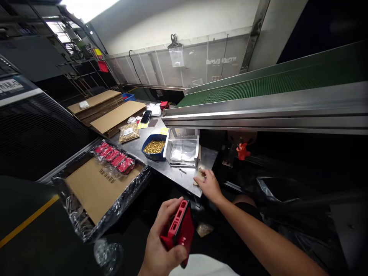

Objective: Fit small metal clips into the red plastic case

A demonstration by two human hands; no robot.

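Observation:
My left hand (161, 237) is closed around a red and black plastic case (179, 230), held low in front of me. My right hand (209, 186) reaches to the near corner of the steel table (186, 178) and pinches a small pale flat piece (199, 175) lying there. Just beyond that hand stands a clear plastic box (183, 150) holding clear bags. A blue tray (155, 147) of small brass parts sits to its left.
A plastic-lined carton (97, 188) at left holds a cardboard sheet and a row of red cases (115, 156). Flat cardboard stacks (106, 109), a bag of brass parts (129, 132) and a phone (146, 116) lie farther back. A green conveyor (258, 88) runs overhead at right.

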